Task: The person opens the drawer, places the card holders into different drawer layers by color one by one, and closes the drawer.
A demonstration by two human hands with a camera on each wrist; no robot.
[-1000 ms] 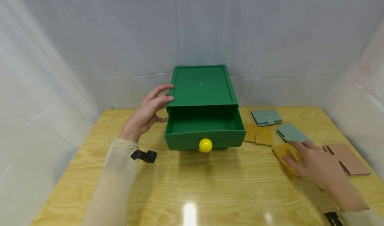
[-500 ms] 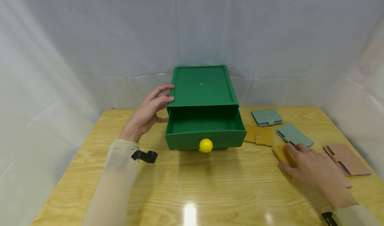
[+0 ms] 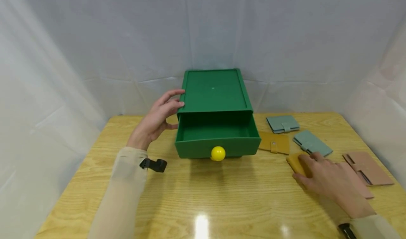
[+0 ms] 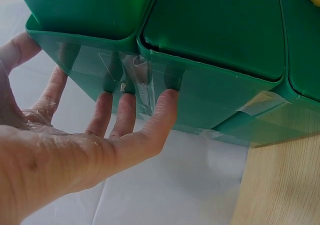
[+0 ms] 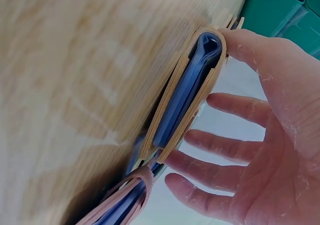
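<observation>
Fingertips [image 4: 167, 97] of left hand [image 3: 155, 121], straight, pressed on green drawer box [image 3: 214, 91]: plain only from wrist. Right hand [image 3: 326, 177] spread flat, covering mustard wallet [image 3: 296, 162] on table [image 3: 222, 196]; pink wallet [image 3: 369, 168], teal wallet [image 3: 312, 143] beside.

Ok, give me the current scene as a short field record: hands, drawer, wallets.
left hand: open, fingers flat against the left side of the green drawer box
right hand: on the mustard wallet, thumb at its edge, not lifted
drawer: pulled out, empty, yellow knob facing the person
other wallets: two grey-green, one mustard, two pink, right of the box
surface: wooden table
</observation>
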